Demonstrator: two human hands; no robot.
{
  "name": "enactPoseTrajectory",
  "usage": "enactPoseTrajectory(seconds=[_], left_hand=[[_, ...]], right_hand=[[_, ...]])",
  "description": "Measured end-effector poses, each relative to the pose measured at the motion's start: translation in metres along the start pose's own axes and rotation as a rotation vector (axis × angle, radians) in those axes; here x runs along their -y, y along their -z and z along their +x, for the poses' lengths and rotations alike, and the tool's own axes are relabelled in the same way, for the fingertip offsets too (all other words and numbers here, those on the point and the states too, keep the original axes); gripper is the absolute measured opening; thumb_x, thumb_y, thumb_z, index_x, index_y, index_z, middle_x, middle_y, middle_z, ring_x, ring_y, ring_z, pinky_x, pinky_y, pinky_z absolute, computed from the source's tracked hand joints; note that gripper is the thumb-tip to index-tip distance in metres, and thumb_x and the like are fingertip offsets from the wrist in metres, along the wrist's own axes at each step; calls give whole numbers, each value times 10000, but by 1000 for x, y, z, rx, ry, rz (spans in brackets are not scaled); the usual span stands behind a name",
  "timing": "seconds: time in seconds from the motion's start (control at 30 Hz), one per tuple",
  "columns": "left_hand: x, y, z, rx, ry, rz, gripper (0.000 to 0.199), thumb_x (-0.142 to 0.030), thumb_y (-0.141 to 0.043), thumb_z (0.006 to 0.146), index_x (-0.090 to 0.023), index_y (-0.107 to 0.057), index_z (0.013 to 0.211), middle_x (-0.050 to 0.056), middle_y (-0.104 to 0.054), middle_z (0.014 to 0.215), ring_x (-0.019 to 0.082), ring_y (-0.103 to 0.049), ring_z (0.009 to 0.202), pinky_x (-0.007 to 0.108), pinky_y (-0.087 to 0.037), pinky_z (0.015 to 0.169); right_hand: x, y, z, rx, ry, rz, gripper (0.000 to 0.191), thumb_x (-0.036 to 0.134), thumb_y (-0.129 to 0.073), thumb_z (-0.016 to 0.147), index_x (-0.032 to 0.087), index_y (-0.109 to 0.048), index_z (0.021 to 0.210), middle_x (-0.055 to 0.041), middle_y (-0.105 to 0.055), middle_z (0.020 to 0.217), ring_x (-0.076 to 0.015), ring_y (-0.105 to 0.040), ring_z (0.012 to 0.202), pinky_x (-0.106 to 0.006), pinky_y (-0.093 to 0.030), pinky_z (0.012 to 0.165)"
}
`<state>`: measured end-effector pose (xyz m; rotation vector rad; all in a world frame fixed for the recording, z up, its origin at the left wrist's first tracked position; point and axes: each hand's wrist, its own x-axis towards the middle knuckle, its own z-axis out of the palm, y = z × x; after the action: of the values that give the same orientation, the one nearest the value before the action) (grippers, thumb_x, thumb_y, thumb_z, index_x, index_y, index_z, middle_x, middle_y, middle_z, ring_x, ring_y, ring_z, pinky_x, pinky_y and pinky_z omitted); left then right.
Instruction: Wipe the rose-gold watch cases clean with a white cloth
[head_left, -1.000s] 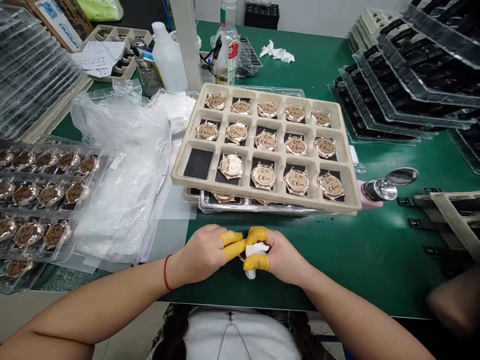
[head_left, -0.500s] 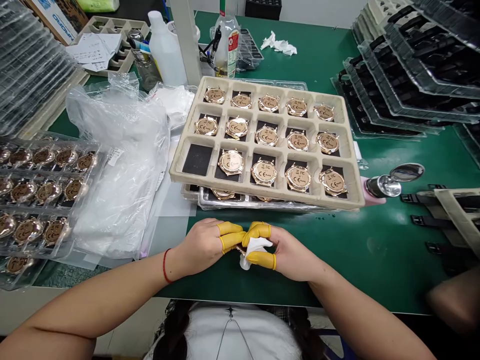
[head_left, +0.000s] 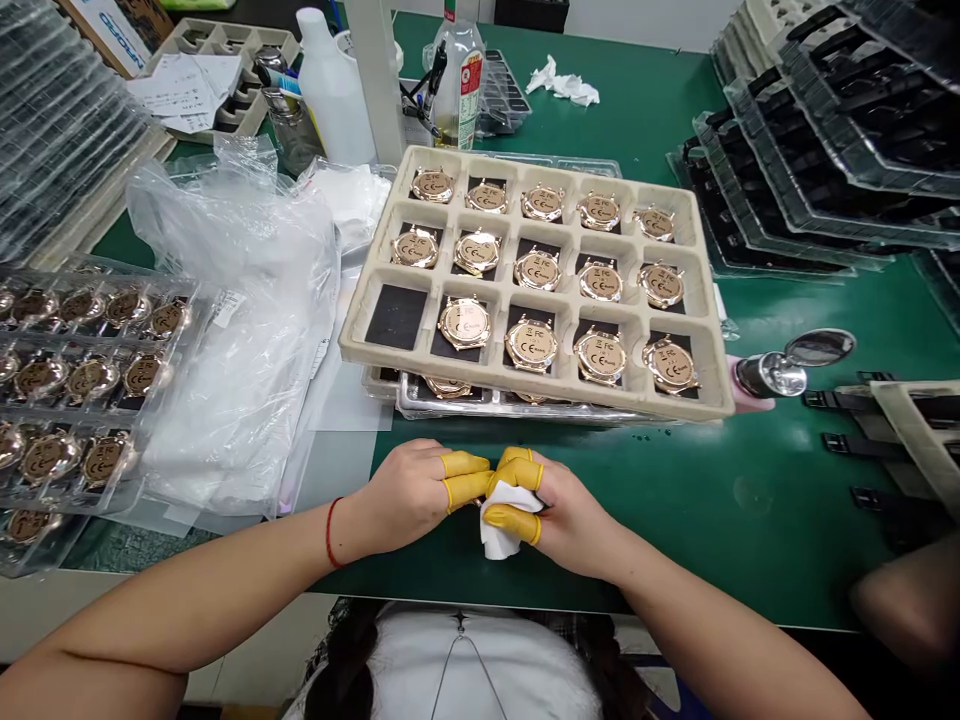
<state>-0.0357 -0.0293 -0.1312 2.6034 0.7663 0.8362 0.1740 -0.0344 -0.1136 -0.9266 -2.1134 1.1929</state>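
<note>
Left hand (head_left: 409, 498), lower middle of frame: fingers bent in, two with yellow finger covers, tips pressed on a small metal piece (head_left: 478, 501); thumb tucked out of sight. Only a sliver of the piece shows between the hands, the rest covered by fingers and tissue, so can't make out its shape. Right hand (head_left: 574, 515), just right of it: closed, covered thumb and finger pinching a white tissue (head_left: 501, 543) against the piece; remaining fingers mostly hidden.

Center: beige tray (head_left: 525, 385) of watch cases, backs up; front-left compartment shows only a black pad (head_left: 396, 316). Small print on the backs mostly unreadable. Another tray (head_left: 424, 405) underneath, largely covered, few cases peeking out. Pump bottle (head_left: 772, 375) at right, pink body partly behind the beige tray's corner.

Left edge: clear trays (head_left: 142, 490) with more cases, cut off by frame. Upper right: stacked trays (head_left: 840, 150), cut off, dark contents hard to tell apart. Top middle: labelled bottle (head_left: 457, 90), top cropped. White bottle (head_left: 334, 105) partly behind a post (head_left: 375, 80). Lower right edge: blurred shape (head_left: 907, 595), can't tell what.
</note>
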Motion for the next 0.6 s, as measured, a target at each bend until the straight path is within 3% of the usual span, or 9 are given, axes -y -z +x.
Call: enactPoseTrajectory(seconds=[0.27, 0.4, 0.5, 0.6], left_hand=[[6, -2, 0, -178, -93, -248, 180, -214, -440, 963, -187, -594, 1051, 59, -737, 885, 145, -667, 719, 267, -482, 640], [6, -1, -1, -192, -108, -395, 187, -236, -454, 963, -194, -621, 1037, 80, -735, 901, 160, -681, 750, 271, -503, 669], [1, 0, 1, -198, 37, -551, 150, -250, -521, 939, -196, -643, 1008, 72, -727, 895, 162, -681, 820, 248, -520, 721], [-6, -3, 2, -155, 398, -736, 103, -262, -606, 889, -196, -656, 950, 38, -699, 849, 116, -632, 679, 206, -516, 627]], right_hand=[[8, 17, 1, 156, 106, 192, 351, 463, -449, 940, 175, -572, 782, -44, -610, 736, -126, -536, 693, -254, -430, 650], [8, 17, 1, 161, 160, 235, 310, 432, -479, 936, 178, -567, 782, -31, -598, 718, -115, -521, 675, -240, -429, 639], [3, 18, 3, 101, 171, 258, 231, 382, -532, 921, 181, -575, 816, -28, -607, 737, -113, -524, 688, -236, -438, 650], [-3, 21, 5, -69, 119, 193, 118, 293, -570, 908, 196, -613, 856, -31, -614, 766, -130, -528, 721, -262, -439, 674]])
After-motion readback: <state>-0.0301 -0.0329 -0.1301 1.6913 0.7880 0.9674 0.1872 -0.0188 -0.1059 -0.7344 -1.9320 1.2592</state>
